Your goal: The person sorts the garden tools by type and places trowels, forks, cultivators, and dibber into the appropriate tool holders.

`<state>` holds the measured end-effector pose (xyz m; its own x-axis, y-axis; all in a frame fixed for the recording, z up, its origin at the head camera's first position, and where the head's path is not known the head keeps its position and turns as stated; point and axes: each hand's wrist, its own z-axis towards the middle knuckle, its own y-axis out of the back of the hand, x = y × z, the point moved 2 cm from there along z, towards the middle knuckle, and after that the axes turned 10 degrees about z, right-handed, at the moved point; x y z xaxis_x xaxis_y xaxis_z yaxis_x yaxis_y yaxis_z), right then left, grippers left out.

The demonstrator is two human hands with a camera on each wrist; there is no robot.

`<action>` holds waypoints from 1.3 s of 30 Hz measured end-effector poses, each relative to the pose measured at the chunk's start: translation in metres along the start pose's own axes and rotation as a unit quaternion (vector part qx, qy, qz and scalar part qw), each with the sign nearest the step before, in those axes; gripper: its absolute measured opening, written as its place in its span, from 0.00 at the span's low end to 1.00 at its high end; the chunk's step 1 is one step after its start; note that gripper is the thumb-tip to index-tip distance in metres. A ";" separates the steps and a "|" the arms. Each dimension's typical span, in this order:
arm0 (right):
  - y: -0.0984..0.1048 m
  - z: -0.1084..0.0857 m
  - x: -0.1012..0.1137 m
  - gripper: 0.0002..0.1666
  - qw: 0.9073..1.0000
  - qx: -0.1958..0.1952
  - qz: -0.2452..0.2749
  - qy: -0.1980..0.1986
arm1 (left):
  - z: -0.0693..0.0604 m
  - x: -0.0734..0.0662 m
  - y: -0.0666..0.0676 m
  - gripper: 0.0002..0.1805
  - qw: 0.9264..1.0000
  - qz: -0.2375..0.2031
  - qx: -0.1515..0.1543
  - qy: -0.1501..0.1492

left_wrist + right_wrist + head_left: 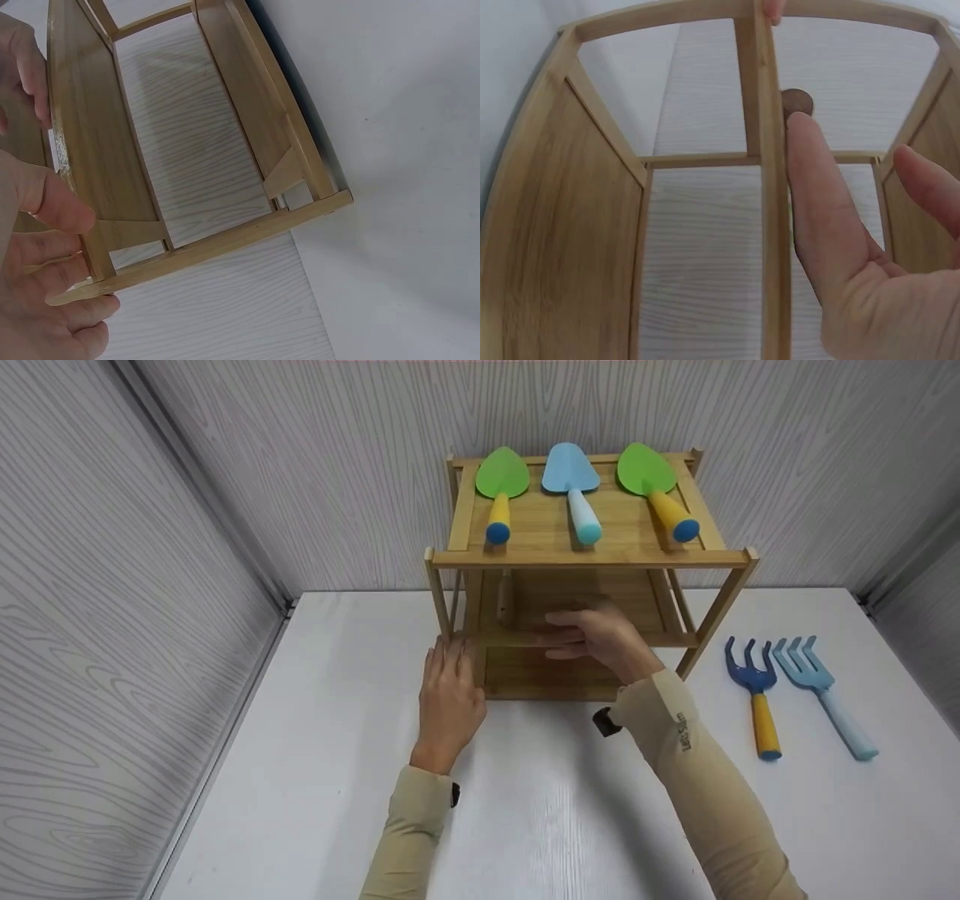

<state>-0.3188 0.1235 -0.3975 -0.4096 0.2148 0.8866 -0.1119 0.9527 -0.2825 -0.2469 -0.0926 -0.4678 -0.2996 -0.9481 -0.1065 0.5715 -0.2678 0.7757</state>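
Note:
A wooden shelf rack with several tiers stands against the back wall. My left hand holds its left front post, the thumb on one side and fingers around the other in the left wrist view. My right hand reaches into the middle tier, fingers extended and holding nothing visible. In the right wrist view its straight index finger lies along the tier's board, close to a round brown handle end. On that tier's left side lies a pale handle; its far part is hidden under the top board.
On the top tier lie two green trowels with yellow handles and a blue trowel between them. Right of the rack, a dark blue hand rake and a light blue hand rake lie on the white table.

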 end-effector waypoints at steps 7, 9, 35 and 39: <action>0.018 -0.011 0.000 0.45 1.000 0.020 -0.005 0.015 | 0.000 0.000 -0.001 0.31 1.000 -0.004 -0.004 -0.001; 0.021 -0.012 -0.002 0.45 1.000 0.025 -0.011 0.015 | 0.000 0.001 0.000 0.30 1.000 -0.003 -0.002 0.001; 0.060 -0.033 -0.003 0.42 0.997 0.038 -0.032 0.051 | 0.001 0.001 -0.001 0.29 1.000 -0.001 0.008 0.001; 0.068 -0.036 0.001 0.38 0.996 0.048 -0.037 0.061 | 0.001 0.001 -0.001 0.30 1.000 -0.004 0.007 0.002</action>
<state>-0.2944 0.1963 -0.4032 -0.2836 0.1745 0.9429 -0.2258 0.9435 -0.2425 -0.2483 -0.0935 -0.4680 -0.3003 -0.9468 -0.1156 0.5579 -0.2726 0.7839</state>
